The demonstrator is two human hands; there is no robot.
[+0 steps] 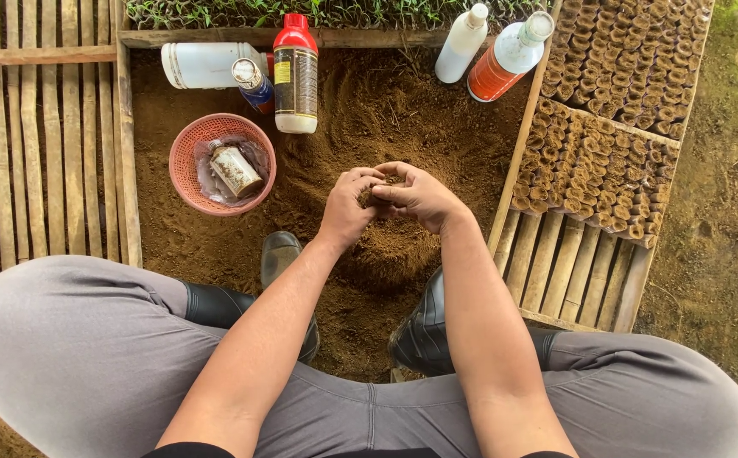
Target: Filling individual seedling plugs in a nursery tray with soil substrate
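The left hand point(345, 206) and the right hand point(420, 197) meet in the middle of the view, over a heap of loose brown soil point(386, 246). The fingers of both hands are curled in and pressed together around a small clump of soil point(371, 197). The clump sits between the two hands, mostly hidden, so its shape is hard to tell.

At 9 o'clock from the hands is a pink plastic basket point(184, 161). A small dirty jar point(234, 170) lies tilted inside it on a bit of clear plastic.

At 11 o'clock a tall bottle with a red cap point(295, 75) stands upright on the soil. Just beside it a white jug point(204, 64) lies on its side, with a small blue bottle point(254, 82) leaning in front.

At 1 o'clock a white bottle point(461, 44) and an orange bottle point(507, 56) lie tilted, near each other.

At 3 o'clock a bamboo slat rack point(573, 276) holds rows of little soil-filled seedling pots point(594, 165), packed tight.

At 6 o'clock two black rubber boots point(424, 326) rest on the soil, with knees in grey trousers point(72, 339) on each side.
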